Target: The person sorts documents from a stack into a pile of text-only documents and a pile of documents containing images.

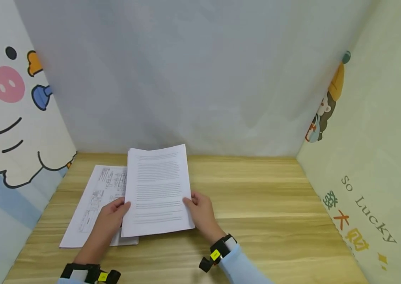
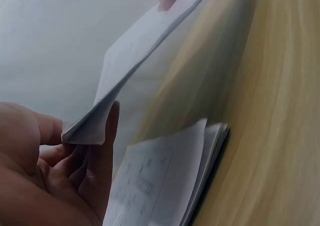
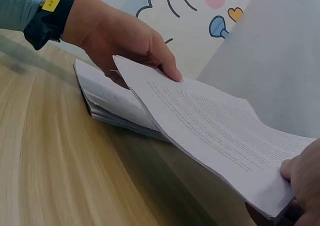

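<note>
A thin stack of printed paper sheets (image 1: 157,189) is held up off the table, its text side facing the head camera. My left hand (image 1: 109,217) pinches its left edge, thumb on top and fingers underneath. On the opposite edge my right hand (image 1: 203,215) grips the sheets the same way. The left wrist view shows the raised stack (image 2: 135,51) edge-on, bending slightly between the hands. Below and to the left lies a second pile of papers (image 1: 90,205) with diagrams on its top sheet, partly covered by the raised stack and my left arm.
The wood-grain table (image 1: 257,205) extends to the right of the papers. A grey cloth backdrop (image 1: 207,79) rises behind it. Cartoon-printed panels stand at the left (image 1: 8,130) and right (image 1: 370,157). Both wrists wear black straps with small cameras.
</note>
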Available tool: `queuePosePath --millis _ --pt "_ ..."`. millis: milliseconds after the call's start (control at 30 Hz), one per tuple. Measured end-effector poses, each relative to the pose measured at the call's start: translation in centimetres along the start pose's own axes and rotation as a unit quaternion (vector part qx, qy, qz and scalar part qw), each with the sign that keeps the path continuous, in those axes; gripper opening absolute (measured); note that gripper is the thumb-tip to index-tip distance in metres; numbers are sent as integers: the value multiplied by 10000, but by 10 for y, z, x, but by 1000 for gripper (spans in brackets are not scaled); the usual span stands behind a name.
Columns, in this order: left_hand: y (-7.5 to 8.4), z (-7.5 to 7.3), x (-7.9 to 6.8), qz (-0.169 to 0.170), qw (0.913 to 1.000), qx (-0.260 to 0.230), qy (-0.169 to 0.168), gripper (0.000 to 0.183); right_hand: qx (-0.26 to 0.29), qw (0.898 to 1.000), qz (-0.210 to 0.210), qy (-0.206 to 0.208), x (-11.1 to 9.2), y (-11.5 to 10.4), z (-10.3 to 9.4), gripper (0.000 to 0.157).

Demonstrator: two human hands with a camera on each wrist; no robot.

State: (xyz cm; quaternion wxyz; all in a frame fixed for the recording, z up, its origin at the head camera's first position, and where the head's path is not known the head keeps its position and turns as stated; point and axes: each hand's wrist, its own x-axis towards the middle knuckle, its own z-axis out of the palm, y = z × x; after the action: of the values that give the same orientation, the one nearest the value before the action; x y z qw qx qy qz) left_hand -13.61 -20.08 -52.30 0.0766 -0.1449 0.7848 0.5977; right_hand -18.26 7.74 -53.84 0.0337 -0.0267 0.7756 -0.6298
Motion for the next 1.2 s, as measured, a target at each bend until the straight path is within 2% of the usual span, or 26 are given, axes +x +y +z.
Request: queuePosePath --millis 200,400,600,800,1200 --pt "8 28 6 392 9991 135 83 49 -315 9989 -61 330 -4 7 -30 28" --pt "16 61 10 760 9968 115 200 32 -265 9970 -75 723 -11 14 -62 26" --pt "21 96 14 882 9960 -49 96 22 -318 9934 19 1099 -20 20 -95 26" --pt "23 130 15 1108 9938 17 -2 18 -661 9858 113 1538 -29 27 -125 29" --pt "44 179 17 1220 9922 -126 -235 17 -1101 9728 201 2028 -37 31 -171 32"
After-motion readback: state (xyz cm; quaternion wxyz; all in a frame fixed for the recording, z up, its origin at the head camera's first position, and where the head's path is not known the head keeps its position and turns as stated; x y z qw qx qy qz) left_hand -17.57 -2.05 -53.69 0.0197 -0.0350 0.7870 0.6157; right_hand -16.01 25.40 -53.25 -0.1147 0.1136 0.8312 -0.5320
